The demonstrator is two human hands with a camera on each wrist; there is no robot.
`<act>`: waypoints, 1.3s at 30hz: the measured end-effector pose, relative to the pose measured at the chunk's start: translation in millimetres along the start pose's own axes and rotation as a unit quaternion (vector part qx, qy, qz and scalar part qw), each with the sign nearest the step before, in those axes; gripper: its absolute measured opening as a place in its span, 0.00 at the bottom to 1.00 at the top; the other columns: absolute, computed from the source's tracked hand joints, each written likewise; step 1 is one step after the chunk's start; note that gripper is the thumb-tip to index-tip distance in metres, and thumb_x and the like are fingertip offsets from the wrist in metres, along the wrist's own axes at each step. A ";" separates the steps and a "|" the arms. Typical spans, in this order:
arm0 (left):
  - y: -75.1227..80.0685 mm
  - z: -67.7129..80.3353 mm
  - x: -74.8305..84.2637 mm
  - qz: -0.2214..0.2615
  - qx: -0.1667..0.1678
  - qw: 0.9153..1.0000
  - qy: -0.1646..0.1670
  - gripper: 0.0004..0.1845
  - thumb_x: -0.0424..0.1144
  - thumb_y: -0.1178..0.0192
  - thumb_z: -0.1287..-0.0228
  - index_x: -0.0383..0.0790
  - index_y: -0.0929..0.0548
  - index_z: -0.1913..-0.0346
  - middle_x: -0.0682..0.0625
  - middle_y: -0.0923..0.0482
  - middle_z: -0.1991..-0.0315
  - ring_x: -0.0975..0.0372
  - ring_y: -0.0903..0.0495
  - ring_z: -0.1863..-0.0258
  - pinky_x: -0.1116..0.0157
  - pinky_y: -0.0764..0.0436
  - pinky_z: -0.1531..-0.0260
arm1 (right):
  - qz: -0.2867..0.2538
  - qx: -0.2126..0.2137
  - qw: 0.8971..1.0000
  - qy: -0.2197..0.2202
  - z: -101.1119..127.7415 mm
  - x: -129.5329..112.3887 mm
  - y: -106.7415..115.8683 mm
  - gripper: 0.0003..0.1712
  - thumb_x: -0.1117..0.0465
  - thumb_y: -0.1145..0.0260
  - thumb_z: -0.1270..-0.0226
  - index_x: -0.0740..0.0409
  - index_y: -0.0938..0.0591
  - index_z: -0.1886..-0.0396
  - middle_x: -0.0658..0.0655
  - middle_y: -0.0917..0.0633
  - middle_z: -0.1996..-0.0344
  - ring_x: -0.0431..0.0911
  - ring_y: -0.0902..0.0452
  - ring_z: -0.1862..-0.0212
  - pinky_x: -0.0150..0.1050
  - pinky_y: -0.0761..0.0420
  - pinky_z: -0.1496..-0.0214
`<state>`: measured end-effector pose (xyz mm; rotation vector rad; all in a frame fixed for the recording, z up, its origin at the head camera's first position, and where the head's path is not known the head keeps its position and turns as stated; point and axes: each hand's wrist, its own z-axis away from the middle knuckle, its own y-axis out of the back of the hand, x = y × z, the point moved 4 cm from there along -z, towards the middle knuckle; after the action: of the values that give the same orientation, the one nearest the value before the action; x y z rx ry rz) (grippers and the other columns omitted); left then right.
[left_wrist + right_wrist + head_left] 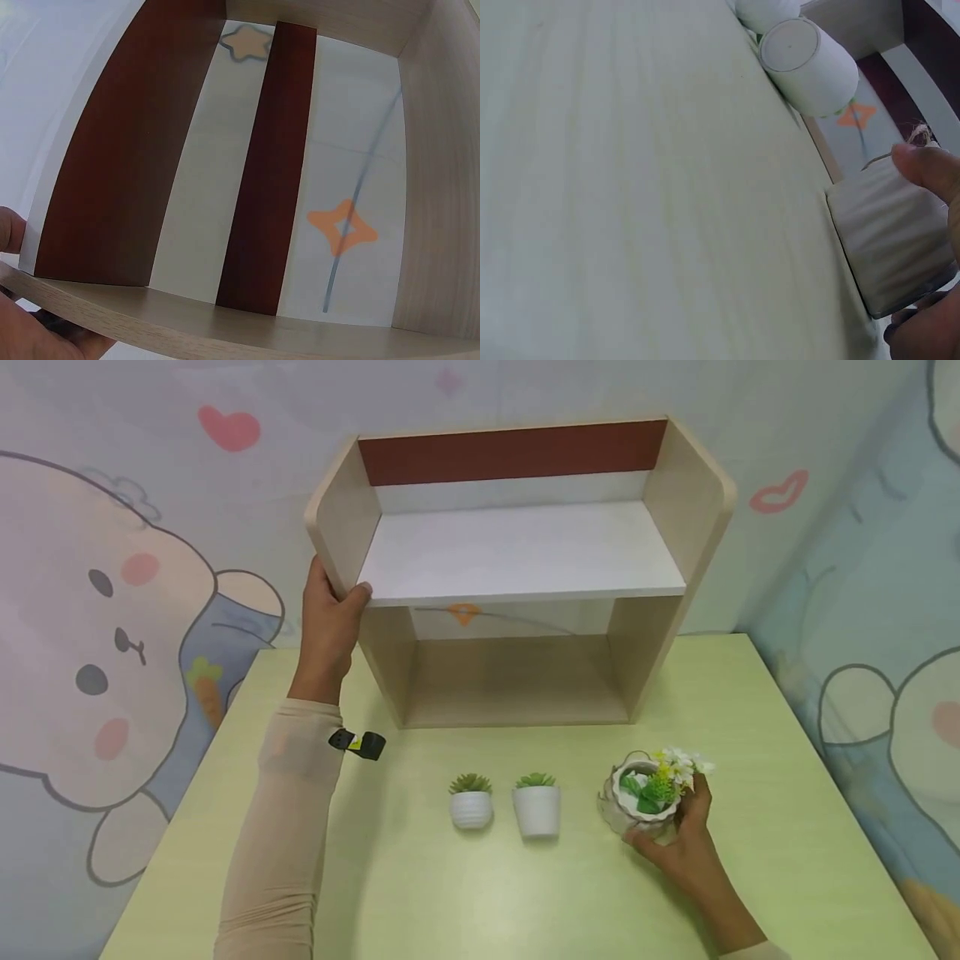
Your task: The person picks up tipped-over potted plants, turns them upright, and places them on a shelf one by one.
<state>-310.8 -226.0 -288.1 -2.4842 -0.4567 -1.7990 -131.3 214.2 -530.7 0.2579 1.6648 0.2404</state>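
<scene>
My left hand [330,627] grips the left side panel of a two-tier wooden shelf unit [525,550], its thumb at the white middle board. In the left wrist view, my thumb [11,231] and fingers lie on either side of that panel's edge. On the right, my right hand [682,852] holds a ribbed light flowerpot [617,810] with green leaves and white and yellow flowers [678,766]. The right wrist view shows the pot's side [889,229] at the table surface, between thumb and fingers.
Two white pots with small succulents, one rounded [472,810] and one taller [537,812], stand in front of the shelf unit. The light green table [420,893] reaches back to a wall [810,410] with cartoon prints. A black strap device [357,743] sits at my left wrist.
</scene>
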 end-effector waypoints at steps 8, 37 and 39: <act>-5.0 2.0 -1.3 0.019 -0.005 1.000 -0.013 0.30 0.31 0.43 0.27 0.47 0.31 0.24 0.45 0.27 0.31 0.50 0.27 0.33 0.42 0.31 0.32 | 0.049 -0.010 0.995 -0.091 -3.8 0.6 6.0 0.71 0.57 0.18 0.42 0.64 0.61 0.18 0.79 0.43 0.24 0.72 0.52 0.21 0.68 0.49 0.24; -3.0 7.7 -5.3 0.028 -0.002 1.000 -0.006 0.27 0.34 0.45 0.24 0.51 0.29 0.25 0.47 0.27 0.30 0.52 0.28 0.32 0.43 0.33 0.30 | -0.002 -0.011 1.000 -0.027 -37.1 -118.5 52.5 0.49 0.66 0.25 0.34 0.70 0.45 0.22 0.63 0.31 0.32 0.31 0.29 0.43 0.22 0.24 0.49; -1.8 7.8 -5.0 0.023 -0.003 1.000 -0.006 0.28 0.34 0.46 0.23 0.52 0.30 0.24 0.47 0.28 0.29 0.51 0.29 0.31 0.43 0.33 0.30 | 0.007 -0.017 1.000 -0.011 -42.5 -133.4 57.7 0.49 0.66 0.25 0.33 0.68 0.45 0.22 0.61 0.31 0.34 0.32 0.27 0.44 0.23 0.23 0.50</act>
<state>-305.5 -223.7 -295.5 -2.4886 -0.3923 -1.7727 -158.1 227.8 -382.2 0.2458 1.6362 0.2742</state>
